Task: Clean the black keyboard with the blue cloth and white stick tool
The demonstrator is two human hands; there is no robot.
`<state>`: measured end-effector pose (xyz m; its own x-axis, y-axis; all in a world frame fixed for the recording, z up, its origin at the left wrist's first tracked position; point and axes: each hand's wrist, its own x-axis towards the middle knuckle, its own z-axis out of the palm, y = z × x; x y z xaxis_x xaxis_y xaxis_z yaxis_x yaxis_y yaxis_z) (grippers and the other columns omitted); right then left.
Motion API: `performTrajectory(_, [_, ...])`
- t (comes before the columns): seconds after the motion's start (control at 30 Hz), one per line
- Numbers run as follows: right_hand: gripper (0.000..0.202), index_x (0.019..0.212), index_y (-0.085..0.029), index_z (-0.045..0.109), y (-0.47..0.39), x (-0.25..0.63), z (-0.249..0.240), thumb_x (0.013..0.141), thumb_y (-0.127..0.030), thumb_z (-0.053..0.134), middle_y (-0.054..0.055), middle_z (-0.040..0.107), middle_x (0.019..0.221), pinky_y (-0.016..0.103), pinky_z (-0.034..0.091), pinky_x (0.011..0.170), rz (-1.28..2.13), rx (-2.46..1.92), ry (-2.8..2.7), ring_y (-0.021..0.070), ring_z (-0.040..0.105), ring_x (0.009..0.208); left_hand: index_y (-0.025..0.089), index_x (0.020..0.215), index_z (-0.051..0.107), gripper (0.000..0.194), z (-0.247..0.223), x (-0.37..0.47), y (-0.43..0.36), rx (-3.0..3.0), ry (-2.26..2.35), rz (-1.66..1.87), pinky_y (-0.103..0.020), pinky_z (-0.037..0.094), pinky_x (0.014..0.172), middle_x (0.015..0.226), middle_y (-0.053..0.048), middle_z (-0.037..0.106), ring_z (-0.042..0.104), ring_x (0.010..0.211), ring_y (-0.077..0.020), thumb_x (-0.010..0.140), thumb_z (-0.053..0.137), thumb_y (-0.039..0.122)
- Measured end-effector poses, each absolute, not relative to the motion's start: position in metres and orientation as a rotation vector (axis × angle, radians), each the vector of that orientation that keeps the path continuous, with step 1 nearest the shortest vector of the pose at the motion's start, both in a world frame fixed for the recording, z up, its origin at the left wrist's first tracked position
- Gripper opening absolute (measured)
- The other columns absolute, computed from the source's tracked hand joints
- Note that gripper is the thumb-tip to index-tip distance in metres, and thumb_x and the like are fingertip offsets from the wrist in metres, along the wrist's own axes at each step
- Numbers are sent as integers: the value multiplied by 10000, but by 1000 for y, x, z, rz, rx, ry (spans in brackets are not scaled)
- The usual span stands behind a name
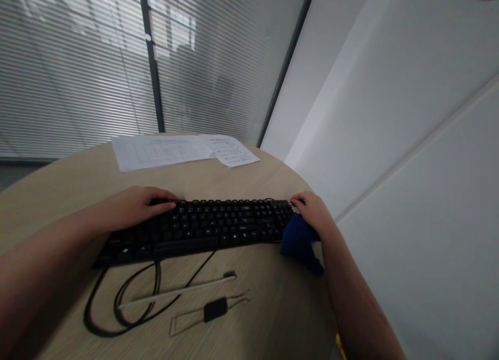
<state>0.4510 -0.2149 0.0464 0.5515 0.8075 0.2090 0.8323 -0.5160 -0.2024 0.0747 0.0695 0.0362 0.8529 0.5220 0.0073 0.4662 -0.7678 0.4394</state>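
Both left hand (134, 209) and right hand (312, 210) pinch a keyboard (222, 219) on a pale table (268, 180) near blinds (70, 84) and white wall (421, 193).

Bare table (249, 184) separates the keyboard (230, 222) from the papers (167, 151). Cable loops (157, 278) and a wire tool (215, 309) obstruct the near side.
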Motion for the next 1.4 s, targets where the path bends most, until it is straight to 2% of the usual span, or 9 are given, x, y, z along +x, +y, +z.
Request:
performTrajectory(0.37, [243,997,-180,778,-215,455,45,910,-268,569,68,737,1042,259,452,885,35,-2584,-1448,174,650,983,244,1152,749,468,33,75,73,2533,705,223,-392,417,1009,1168,-52,749,665,1069,-273,865,557,559])
performTrajectory(0.5, [258,999,-170,779,-211,455,44,920,-263,551,82,733,1052,252,451,895,-57,-2589,-1408,165,644,984,231,1148,750,471,35,75,71,2544,708,236,-383,422,994,1161,-61,750,665,1058,-266,868,546,549])
performTrajectory(0.7, [240,996,-178,777,-214,455,45,912,-258,568,64,740,1042,253,446,876,53,-2598,-1456,172,654,984,242,1150,753,455,40,75,64,2560,727,218,-405,426,999,1169,-63,747,668,1063,-277,882,525,531])
performTrajectory(0.9, [241,999,-177,779,-212,452,46,926,-255,563,80,734,1062,251,440,885,-62,-2606,-1404,167,652,984,228,1156,747,478,43,75,61,2550,715,226,-401,423,999,1175,-70,745,662,1065,-278,875,522,543])
performTrajectory(1.07, [235,975,-191,786,-215,454,45,914,-265,572,73,744,989,258,449,845,39,-2622,-1451,172,663,925,218,1146,747,456,44,73,61,2551,681,240,-394,422,997,1171,-78,746,663,1068,-272,889,528,524])
performTrajectory(1.23, [233,969,-181,787,-214,454,45,908,-260,576,84,741,1021,258,445,818,-64,-2608,-1391,174,661,928,210,1177,727,474,46,73,58,2572,668,200,-386,430,1005,1198,-79,736,662,1088,-259,916,485,523])
performTrajectory(1.4, [203,928,-184,785,-216,457,46,892,-249,596,61,743,927,262,435,784,104,-2618,-1460,170,655,868,263,1139,753,461,46,74,58,2561,681,229,-403,457,1011,1166,-60,750,676,1080,-285,876,523,565])
